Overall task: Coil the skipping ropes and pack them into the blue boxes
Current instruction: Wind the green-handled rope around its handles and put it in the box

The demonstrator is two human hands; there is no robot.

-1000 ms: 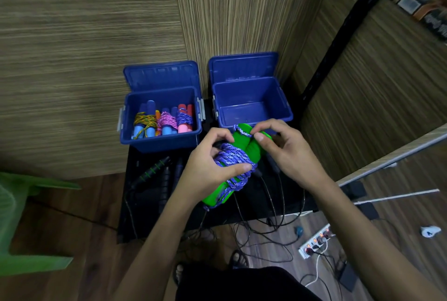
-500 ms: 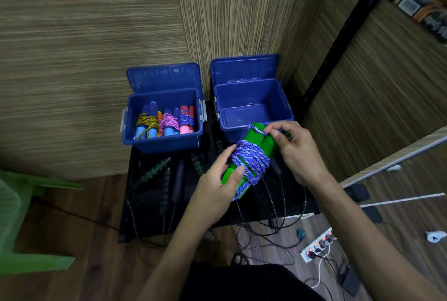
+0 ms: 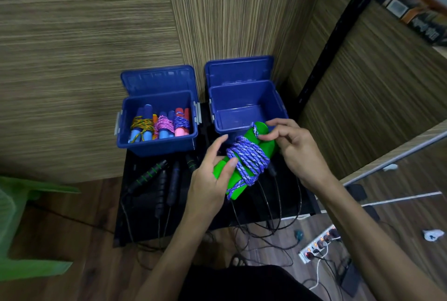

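A skipping rope with green handles (image 3: pixel 262 149) and purple-blue cord (image 3: pixel 249 159) wound round them hangs just in front of the right blue box (image 3: pixel 280 109), which shows a bare floor. My right hand (image 3: pixel 296 150) grips the upper ends of the handles, thumb and forefinger pinching the cord end. My left hand (image 3: pixel 210 180) touches the lower part of the bundle with loosely spread fingers. The left blue box (image 3: pixel 154 144) holds three coiled ropes with blue, pink and red handles.
Both boxes stand open on a black low table (image 3: pixel 135 223) against a wood-grain wall. Several black skipping ropes (image 3: pixel 164 182) lie loose on the table, cords trailing to the floor. A power strip (image 3: pixel 319 244) lies at lower right, a green plastic chair (image 3: pixel 14 223) at left.
The green bundle has moved up and to the right, close to the right box's front rim. My left hand has loosened from a wrap-around grip to a light touch.
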